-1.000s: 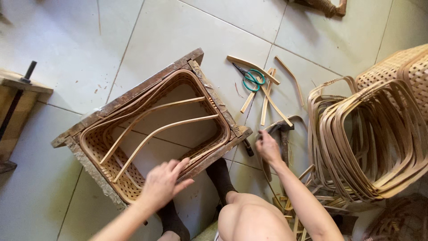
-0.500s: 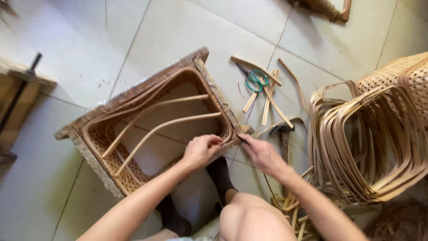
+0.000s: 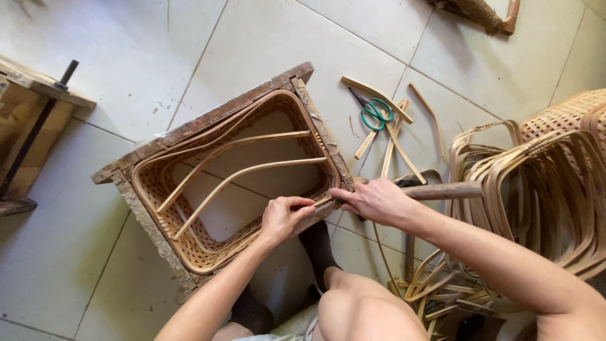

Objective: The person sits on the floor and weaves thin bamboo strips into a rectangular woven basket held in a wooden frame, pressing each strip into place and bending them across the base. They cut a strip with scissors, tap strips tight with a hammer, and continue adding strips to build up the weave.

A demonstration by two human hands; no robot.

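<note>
Woven basket sits in a wooden frame on the tiled floor, near the person's knee. Left hand pinches a bamboo strip at the basket's near-right rim; right hand, just beside it, grips a wooden handle, green scissors lie farther out.

left hand pinches basket rim strip | right hand beside, touching frame corner
</note>
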